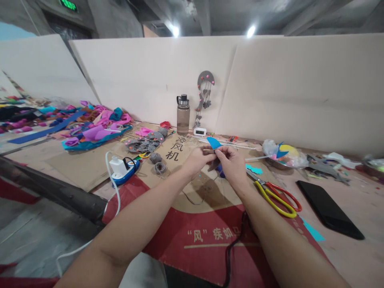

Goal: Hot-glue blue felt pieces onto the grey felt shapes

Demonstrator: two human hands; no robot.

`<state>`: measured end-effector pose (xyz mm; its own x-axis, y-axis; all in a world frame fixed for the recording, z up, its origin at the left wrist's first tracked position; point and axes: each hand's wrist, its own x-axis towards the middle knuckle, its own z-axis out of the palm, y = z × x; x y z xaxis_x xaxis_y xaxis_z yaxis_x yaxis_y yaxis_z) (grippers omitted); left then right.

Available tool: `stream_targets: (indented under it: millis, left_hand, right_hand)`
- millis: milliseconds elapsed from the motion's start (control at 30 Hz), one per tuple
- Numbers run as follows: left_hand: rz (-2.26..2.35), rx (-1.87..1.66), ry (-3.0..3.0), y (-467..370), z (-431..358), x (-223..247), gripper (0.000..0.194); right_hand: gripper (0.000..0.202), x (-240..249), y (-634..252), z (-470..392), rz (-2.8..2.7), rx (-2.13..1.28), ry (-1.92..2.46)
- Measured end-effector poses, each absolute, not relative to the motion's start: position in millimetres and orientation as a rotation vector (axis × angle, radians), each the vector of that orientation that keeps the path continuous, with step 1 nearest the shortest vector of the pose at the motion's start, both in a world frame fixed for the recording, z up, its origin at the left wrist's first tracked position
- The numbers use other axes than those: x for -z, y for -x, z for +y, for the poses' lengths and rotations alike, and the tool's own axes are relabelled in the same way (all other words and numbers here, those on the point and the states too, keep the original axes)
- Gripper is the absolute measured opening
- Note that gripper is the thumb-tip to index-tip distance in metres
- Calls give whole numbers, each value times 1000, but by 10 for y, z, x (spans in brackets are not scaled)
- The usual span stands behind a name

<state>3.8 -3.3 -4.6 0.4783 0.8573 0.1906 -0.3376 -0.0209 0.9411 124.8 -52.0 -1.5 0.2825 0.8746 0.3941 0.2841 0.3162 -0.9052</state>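
Your left hand (198, 161) and right hand (232, 162) hold the blue piece (213, 142) in a narrow pinch, above the cardboard (222, 194). The scissors (261, 182) and phone (330, 210) lie right, the power strip (124, 179) left, the bottle (183, 118) far.

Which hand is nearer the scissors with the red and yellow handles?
Right. The right hand is just left of the scissors; the left hand is farther left, beyond the right.

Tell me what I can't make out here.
All in the head view:
Flat bright blue piece: lower end hidden by left hand and right hand.
Dark blue object: partly behind the right hand.
Small white digital display: digits too small.
Black cord: cut off by bottom edge.
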Motion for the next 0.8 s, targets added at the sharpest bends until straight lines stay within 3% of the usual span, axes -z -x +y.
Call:
stream_targets:
  millis: [367,467,633,800]
  left_hand:
    - [732,-1201,-1354,-1,-40,29,5]
    - [711,-1227,-1367,-4,-37,40,7]
    - [650,-1238,-1361,-13,-46,58,7]
    - [654,-1197,-1424,4,-44,27,5]
  right_hand:
    - [11,13,-1243,-557,-1382,-134,1311]
    - [11,30,-1230,-556,-1318,-159,1292]
    - [28,65,-1206,-538,-1184,-375,1206]
    - [21,42,-1212,-559,-1205,-408,1274]
